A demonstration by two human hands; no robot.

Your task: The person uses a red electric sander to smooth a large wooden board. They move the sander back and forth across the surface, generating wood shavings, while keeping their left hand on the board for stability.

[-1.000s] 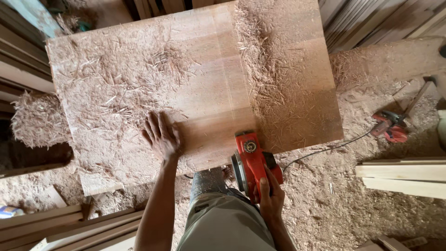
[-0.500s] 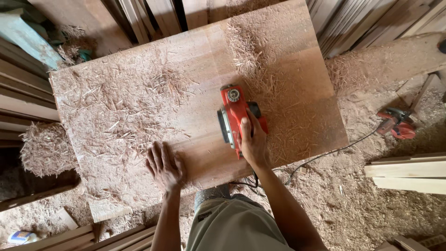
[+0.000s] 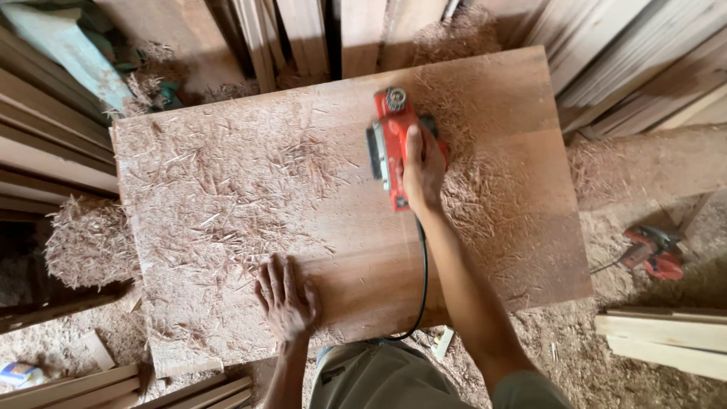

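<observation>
A large wooden panel point(image 3: 227, 303) lies flat below me, covered in wood shavings on its left and right parts. My right hand point(image 3: 421, 168) grips the handle of a red electric planer point(image 3: 388, 129) that rests on the far middle of the panel, its black cord point(image 3: 421, 288) trailing back toward my body. My left hand point(image 3: 286, 297) lies flat with fingers spread on the panel's near edge, holding nothing.
Planks lean along the far side point(image 3: 303, 34) and stack at the left point(image 3: 45, 151) and right point(image 3: 651, 68). A second red power tool point(image 3: 653, 251) lies on the sawdust-covered floor at right, near loose boards point(image 3: 666, 342). A heap of shavings point(image 3: 87, 242) sits left of the panel.
My right hand has pushed the red planer from the panel's near edge across to its far part. My left hand stays pressed on the near edge.
</observation>
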